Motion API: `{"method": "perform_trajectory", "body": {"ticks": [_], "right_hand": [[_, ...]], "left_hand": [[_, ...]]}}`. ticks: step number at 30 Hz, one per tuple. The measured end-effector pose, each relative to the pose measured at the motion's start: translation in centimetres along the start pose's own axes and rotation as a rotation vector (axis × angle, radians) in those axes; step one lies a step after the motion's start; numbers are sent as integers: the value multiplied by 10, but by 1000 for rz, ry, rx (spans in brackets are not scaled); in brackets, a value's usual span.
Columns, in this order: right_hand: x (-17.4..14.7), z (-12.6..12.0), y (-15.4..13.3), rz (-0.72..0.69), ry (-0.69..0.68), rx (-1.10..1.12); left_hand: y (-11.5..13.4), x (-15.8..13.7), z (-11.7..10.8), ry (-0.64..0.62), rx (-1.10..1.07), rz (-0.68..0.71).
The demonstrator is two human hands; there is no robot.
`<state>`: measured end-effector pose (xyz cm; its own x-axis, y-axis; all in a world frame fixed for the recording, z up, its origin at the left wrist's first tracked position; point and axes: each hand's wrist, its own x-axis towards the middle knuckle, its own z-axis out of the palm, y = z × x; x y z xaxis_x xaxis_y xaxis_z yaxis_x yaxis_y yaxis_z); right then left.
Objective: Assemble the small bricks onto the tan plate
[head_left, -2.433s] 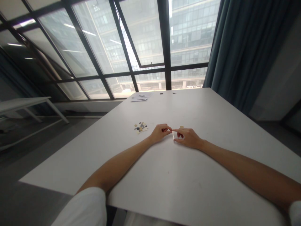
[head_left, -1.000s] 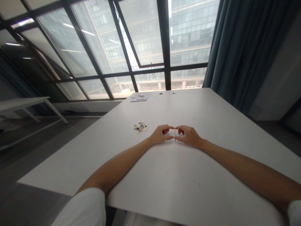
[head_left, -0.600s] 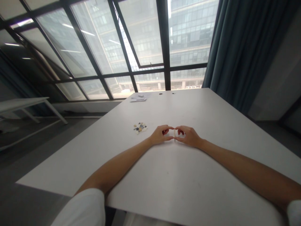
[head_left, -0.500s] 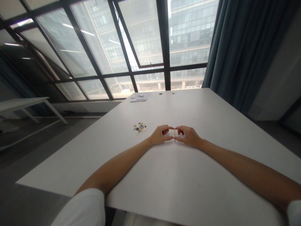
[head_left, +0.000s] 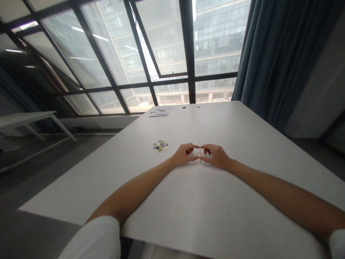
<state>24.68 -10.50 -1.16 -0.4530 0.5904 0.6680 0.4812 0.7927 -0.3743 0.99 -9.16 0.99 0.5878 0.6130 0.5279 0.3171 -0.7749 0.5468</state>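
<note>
Between my two hands stands a small cream building-block strip (head_left: 199,152) with a bumpy edge, running from fingertips to thumb tips. My left hand (head_left: 185,154) grips it from the left, index finger at its far end and thumb at its near end. From the right, my right hand (head_left: 215,155) grips the same two ends in the same way. The other fingers of both hands are curled inward. A loose pile of small building-block pieces (head_left: 161,146) in tan, grey, dark and cream lies left of my left hand. Their exact shapes are too small to tell.
Both forearms rest over a large white table (head_left: 172,201). Papers (head_left: 159,113) lie at its far left edge, near a dark round spot (head_left: 184,107) and a tiny dark item (head_left: 198,107). Windows stand behind, a blue curtain (head_left: 272,64) at right, another table (head_left: 27,118) at left.
</note>
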Motion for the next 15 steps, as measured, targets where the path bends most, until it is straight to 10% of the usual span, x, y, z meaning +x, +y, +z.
{"method": "perform_trajectory", "body": {"ticks": [15], "right_hand": [[0, 1, 2, -3, 4, 21]], "left_hand": [[3, 0, -1, 1, 7, 4]]}}
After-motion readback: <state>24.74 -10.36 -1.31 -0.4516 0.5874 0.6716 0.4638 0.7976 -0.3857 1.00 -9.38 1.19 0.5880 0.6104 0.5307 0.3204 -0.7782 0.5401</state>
